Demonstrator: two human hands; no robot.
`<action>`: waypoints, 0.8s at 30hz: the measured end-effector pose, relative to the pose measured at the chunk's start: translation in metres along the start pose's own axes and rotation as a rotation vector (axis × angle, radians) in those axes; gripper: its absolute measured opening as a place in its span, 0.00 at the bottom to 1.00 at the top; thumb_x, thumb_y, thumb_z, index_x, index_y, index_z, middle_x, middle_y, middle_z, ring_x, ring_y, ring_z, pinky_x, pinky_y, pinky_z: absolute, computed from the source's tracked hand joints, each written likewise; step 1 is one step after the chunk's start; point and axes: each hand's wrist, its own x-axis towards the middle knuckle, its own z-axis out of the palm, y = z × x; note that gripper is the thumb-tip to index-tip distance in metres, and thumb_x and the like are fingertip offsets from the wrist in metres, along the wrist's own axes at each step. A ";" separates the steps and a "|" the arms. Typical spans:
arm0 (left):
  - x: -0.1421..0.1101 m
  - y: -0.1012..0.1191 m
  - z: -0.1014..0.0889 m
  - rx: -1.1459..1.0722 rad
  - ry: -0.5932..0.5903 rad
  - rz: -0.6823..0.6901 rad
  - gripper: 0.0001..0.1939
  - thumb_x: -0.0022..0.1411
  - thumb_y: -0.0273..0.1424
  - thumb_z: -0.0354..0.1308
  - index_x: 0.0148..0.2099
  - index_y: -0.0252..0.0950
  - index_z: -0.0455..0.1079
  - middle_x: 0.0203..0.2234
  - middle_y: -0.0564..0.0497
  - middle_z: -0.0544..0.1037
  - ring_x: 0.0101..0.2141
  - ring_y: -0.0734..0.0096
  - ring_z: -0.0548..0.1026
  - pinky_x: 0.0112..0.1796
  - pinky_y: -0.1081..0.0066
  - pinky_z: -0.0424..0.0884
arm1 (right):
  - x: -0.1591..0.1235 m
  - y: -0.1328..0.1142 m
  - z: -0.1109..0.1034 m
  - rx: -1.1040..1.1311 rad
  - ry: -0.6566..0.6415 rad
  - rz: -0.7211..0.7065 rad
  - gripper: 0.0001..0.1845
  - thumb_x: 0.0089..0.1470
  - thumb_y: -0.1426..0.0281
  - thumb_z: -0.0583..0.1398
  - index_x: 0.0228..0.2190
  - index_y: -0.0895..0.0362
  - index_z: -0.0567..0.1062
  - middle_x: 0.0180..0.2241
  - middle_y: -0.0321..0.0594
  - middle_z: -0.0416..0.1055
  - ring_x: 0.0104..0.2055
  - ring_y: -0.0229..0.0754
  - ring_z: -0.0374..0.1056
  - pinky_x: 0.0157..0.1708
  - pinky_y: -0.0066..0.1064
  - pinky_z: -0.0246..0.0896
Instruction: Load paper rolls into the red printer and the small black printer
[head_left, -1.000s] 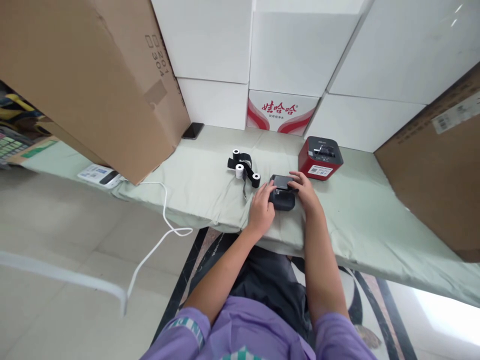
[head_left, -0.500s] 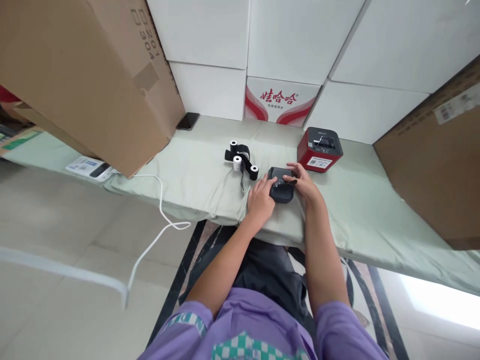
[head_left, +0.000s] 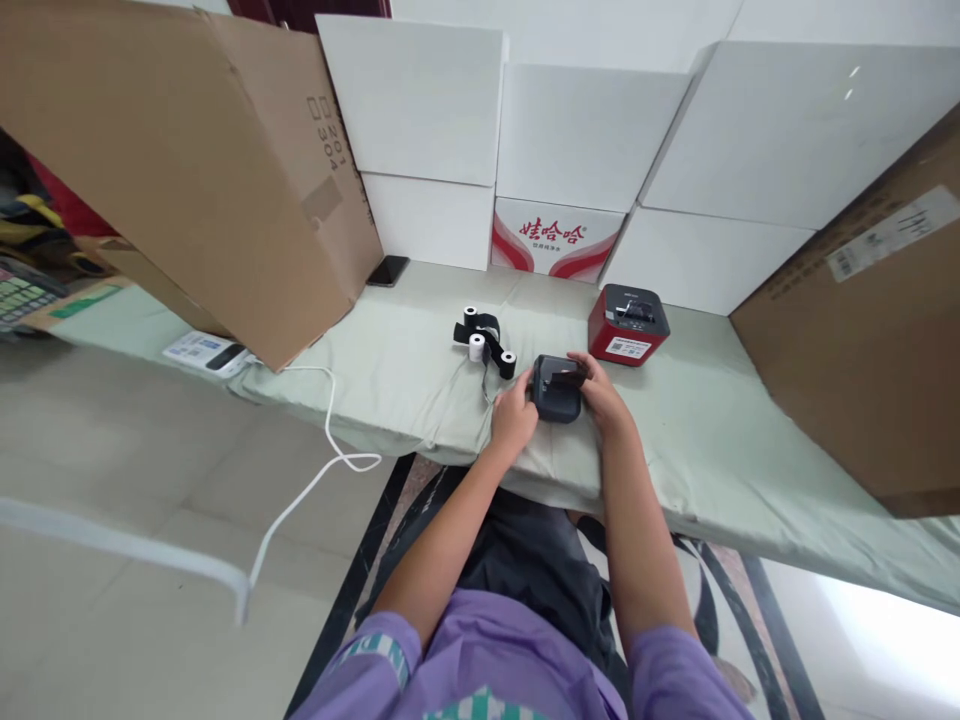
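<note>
A small black, rounded box that looks like a portable receipt printer [head_left: 557, 402] rests near the table's front edge between my hands. My left hand [head_left: 514, 415] grips its left side, thumb along the edge. On the opposite side, my right hand [head_left: 602, 392] has its fingers curled around the back right corner. A dark strip or flap [head_left: 568, 378] juts across the top by my right fingers; its exact form is unclear. Just left of the printer lie several small paper rolls, including a white roll [head_left: 476, 347] and a black roll [head_left: 508, 364], with black strips unwound among them.
Behind my right hand stands a red and black boxy device [head_left: 628, 325]. A phone [head_left: 388, 270] lies beside the large left carton [head_left: 247, 180]. White boxes [head_left: 427, 220] line the back; another carton [head_left: 885, 370] stands right. A white cable [head_left: 330, 420] hangs over the front edge.
The view has tilted up. My left fingers have moved from the printer's top to its left side. The dark strip by my right hand now shows larger across the top.
</note>
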 end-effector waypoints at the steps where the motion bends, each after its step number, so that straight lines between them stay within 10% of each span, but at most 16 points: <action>1: 0.004 -0.001 0.001 -0.053 0.019 -0.025 0.34 0.60 0.20 0.48 0.67 0.39 0.64 0.59 0.47 0.75 0.59 0.61 0.73 0.63 0.59 0.65 | 0.000 0.000 0.000 -0.006 -0.001 0.003 0.31 0.37 0.61 0.68 0.47 0.53 0.73 0.50 0.43 0.74 0.54 0.50 0.70 0.58 0.45 0.64; 11: 0.062 -0.012 0.010 -0.380 -0.100 -0.135 0.28 0.65 0.30 0.58 0.66 0.31 0.65 0.63 0.38 0.70 0.63 0.60 0.70 0.63 0.62 0.64 | 0.001 0.003 -0.002 0.063 0.015 0.015 0.30 0.42 0.59 0.67 0.48 0.53 0.73 0.51 0.44 0.75 0.58 0.49 0.69 0.62 0.44 0.61; 24: 0.066 -0.017 0.011 -0.369 -0.136 -0.094 0.28 0.63 0.30 0.61 0.65 0.36 0.68 0.62 0.44 0.72 0.62 0.59 0.70 0.64 0.60 0.64 | -0.035 0.012 0.017 -0.103 0.312 0.007 0.27 0.45 0.62 0.55 0.48 0.55 0.73 0.50 0.45 0.75 0.57 0.53 0.68 0.60 0.48 0.62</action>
